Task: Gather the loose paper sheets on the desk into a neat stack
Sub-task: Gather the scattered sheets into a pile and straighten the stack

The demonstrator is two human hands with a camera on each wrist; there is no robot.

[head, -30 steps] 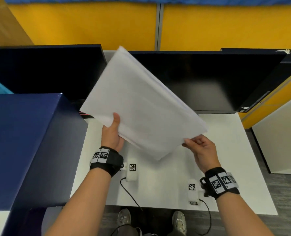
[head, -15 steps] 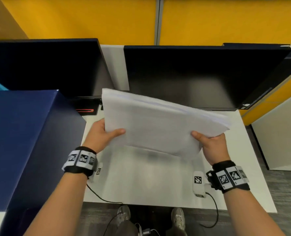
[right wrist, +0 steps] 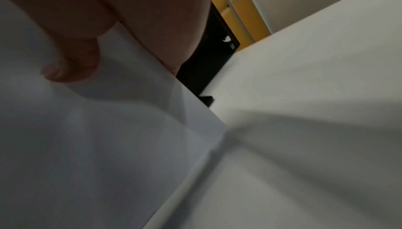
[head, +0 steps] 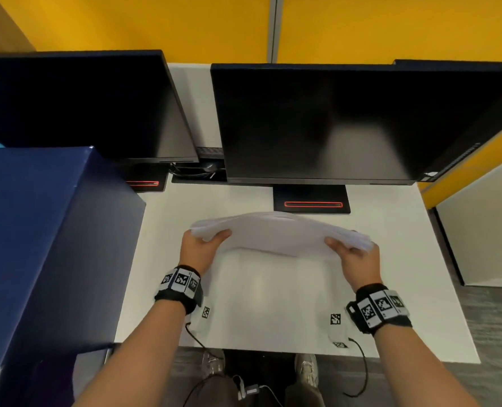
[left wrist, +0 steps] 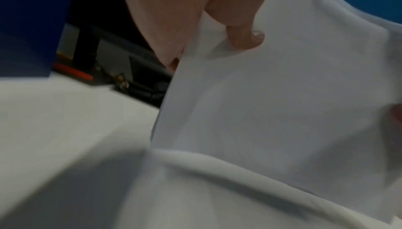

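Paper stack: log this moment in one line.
white paper stack | left hand grips left end | right hand grips right end | above white desk

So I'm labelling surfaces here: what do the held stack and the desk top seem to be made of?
The stack looks like plain white office paper, matte: it bows between the left hand and right hand, with thin sheet edges fanned at its ends. The desk top looks like smooth white laminate, probably; it shows soft reflections.
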